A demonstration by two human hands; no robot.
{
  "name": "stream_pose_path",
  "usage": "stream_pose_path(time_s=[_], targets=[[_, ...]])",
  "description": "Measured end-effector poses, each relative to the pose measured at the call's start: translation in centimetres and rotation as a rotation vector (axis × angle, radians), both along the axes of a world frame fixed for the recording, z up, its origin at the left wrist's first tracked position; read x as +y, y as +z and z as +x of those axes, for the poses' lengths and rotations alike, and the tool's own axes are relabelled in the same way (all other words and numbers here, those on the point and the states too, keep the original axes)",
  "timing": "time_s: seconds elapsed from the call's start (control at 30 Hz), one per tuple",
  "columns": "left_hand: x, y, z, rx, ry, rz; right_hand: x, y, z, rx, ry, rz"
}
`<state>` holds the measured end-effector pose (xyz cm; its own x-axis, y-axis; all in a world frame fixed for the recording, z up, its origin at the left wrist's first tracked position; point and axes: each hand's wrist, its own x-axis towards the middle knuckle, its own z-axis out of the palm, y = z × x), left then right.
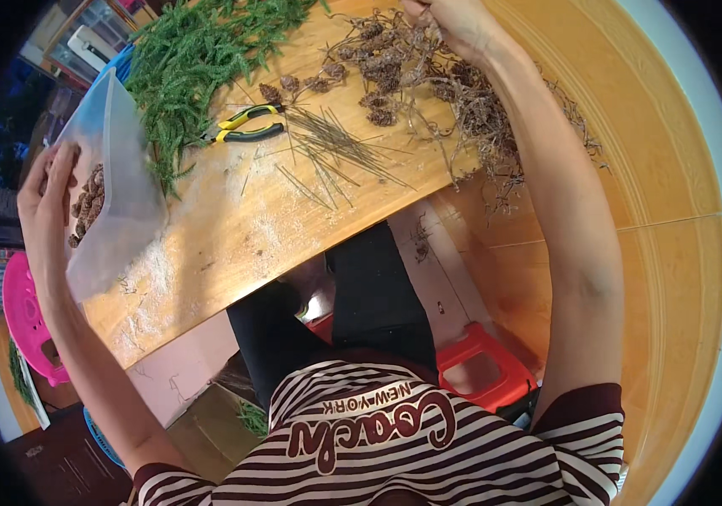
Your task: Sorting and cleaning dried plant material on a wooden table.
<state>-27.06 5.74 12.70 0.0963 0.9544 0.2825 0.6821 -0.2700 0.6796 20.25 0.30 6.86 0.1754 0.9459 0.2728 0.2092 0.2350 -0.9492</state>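
Observation:
My left hand [47,190] has its fingers bent over the side of a translucent plastic bin [135,202] at the table's left end. Several brown cones [88,205] lie in that bin, beside my fingers. At the far side, my right hand [462,32] is closed on twigs of a tangled pile of dried cone branches [382,69]; its fingertips are partly cut off by the top edge. My right forearm passes over part of the pile. Yellow-and-black pliers [247,125] lie in the middle, jaws pointing left.
Green artificial fir sprigs [188,59] are heaped at the far left. Thin green wire stems [340,148] lie scattered beside the pliers on the wooden table [243,244], which carries white dust. A red plastic stool [483,367] stands below at right, a pink chair [28,316] at left.

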Motion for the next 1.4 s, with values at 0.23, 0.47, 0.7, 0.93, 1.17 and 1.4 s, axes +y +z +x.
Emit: stream_pose_path(time_s=[0.23,0.47,0.7,0.93,1.17,1.4], targets=[[3.7,-3.7,-6.0,0.739,-0.11,0.565,-2.3,2.2,0.0,0.285,-0.017,0.026],[-3.7,-4.6,13.6,0.159,-0.492,0.406,-1.7,1.5,3.1,0.517,0.017,0.158],[-6.2,-7.3,27.9,0.263,-0.67,0.441,-1.9,1.4,0.3,0.569,-0.098,0.143],[-4.8,-8.8,30.4,-0.015,-0.878,0.749,-1.2,0.7,0.3,0.452,-0.078,0.174],[-4.4,-9.3,31.7,0.364,-0.649,0.451,-1.3,1.1,-1.0,0.426,-0.223,0.115],[-2.9,-8.6,31.7,0.108,-0.779,-0.194,-2.3,2.0,-3.0,0.338,-0.192,0.057]])
